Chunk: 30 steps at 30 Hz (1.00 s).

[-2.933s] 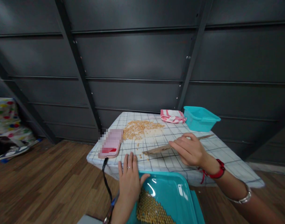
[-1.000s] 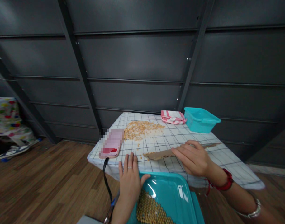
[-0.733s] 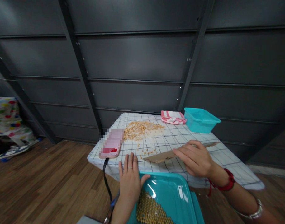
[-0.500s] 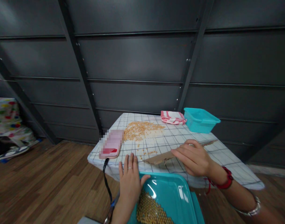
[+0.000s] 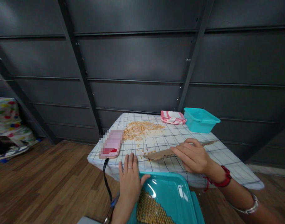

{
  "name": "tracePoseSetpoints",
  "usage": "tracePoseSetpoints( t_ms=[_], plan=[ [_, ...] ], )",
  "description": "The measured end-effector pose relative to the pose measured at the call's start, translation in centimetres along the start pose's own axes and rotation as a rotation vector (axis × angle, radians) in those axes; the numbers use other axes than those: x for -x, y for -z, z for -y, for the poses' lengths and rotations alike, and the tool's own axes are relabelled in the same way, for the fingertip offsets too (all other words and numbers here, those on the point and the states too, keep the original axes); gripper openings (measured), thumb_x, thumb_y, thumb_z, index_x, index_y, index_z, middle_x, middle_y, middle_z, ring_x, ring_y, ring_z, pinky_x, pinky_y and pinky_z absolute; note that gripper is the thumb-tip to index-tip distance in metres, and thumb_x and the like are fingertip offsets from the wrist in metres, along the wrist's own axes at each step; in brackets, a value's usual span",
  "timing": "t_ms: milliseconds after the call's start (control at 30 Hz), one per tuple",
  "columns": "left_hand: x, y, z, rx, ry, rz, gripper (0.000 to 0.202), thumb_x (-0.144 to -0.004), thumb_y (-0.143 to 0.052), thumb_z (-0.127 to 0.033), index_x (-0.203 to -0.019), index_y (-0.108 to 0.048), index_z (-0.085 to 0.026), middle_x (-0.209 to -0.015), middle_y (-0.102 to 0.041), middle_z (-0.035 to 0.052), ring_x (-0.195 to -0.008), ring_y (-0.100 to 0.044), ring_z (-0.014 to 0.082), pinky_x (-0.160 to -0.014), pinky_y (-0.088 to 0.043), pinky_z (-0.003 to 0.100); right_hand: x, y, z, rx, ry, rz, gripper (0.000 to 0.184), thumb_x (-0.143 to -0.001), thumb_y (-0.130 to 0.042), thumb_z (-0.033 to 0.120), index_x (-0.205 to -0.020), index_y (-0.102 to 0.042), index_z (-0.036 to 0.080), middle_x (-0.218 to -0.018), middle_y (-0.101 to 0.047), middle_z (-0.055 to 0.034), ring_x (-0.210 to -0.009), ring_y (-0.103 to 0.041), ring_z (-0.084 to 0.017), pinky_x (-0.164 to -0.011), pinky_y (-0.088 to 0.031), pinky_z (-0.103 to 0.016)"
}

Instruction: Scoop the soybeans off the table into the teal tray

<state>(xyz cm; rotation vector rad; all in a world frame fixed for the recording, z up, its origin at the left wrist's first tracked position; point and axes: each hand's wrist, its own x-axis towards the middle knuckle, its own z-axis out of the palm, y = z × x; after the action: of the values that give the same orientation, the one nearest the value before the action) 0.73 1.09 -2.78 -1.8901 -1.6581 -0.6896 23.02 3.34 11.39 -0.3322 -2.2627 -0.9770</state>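
My right hand (image 5: 193, 157) is closed around a long strip of brown cardboard (image 5: 158, 155), whose torn end lies low over the cloth beside a few loose soybeans (image 5: 142, 151). Flat on the near table edge, my left hand (image 5: 129, 174) has its fingers stretched out, and its thumb reaches over the rim of a teal plastic bin (image 5: 165, 186). Inside that bin, a heap of soybeans (image 5: 151, 207) fills the lower left part. More soybeans (image 5: 140, 129) are spread in a patch farther back on the checked tablecloth (image 5: 177, 137).
A pink phone (image 5: 113, 143) lies on the table's left side, with a black strap (image 5: 107, 183) hanging below. At the back are a folded pink-striped towel (image 5: 172, 117) and a small turquoise basket (image 5: 200, 121). A dark panelled wall (image 5: 137, 62) stands behind the table.
The cardboard strip has tilted a little and its edge has shifted slightly up towards the small row of loose beans, now partly covering it. My left hand stays in place.
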Motion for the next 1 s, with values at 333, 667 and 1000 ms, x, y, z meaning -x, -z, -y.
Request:
tracePoseSetpoints(
  t_ms=[333, 667, 1000],
  plan=[
    [0.0, 0.1, 0.0, -0.007, 0.005, 0.012, 0.078, -0.072, -0.024, -0.068, -0.116, -0.049, -0.009, -0.121, -0.052, 0.0169, -0.114, -0.042, 0.0308, -0.096, -0.027, 0.049, 0.1, -0.7, -0.3, 0.018, -0.004, 0.001, 0.026, -0.076, -0.035, 0.002, -0.093, -0.053, 0.007, -0.067, -0.06, -0.0061, -0.065, -0.049, -0.015, -0.067, -0.038, -0.033],
    [-0.1, 0.1, 0.0, -0.058, -0.029, -0.067, 0.078, -0.074, -0.021, -0.066, -0.114, -0.05, -0.006, -0.118, -0.054, 0.0173, -0.112, -0.043, 0.0307, -0.094, -0.027, 0.049, 0.3, -0.1, -0.5, -0.038, 0.005, 0.001, 0.028, -0.075, -0.034, 0.002, -0.095, -0.052, 0.009, -0.068, -0.061, -0.0047, -0.065, -0.049, -0.014, -0.068, -0.039, -0.032],
    [-0.1, 0.1, 0.1, -0.036, -0.018, -0.032, 0.078, -0.074, -0.021, -0.067, -0.115, -0.049, -0.007, -0.12, -0.053, 0.0168, -0.113, -0.042, 0.0309, -0.094, -0.027, 0.049, 0.5, -0.1, -0.7, -0.044, 0.0, 0.01, 0.028, -0.074, -0.035, 0.002, -0.096, -0.052, 0.007, -0.07, -0.061, -0.0061, -0.066, -0.049, -0.015, -0.069, -0.038, -0.033]
  ],
)
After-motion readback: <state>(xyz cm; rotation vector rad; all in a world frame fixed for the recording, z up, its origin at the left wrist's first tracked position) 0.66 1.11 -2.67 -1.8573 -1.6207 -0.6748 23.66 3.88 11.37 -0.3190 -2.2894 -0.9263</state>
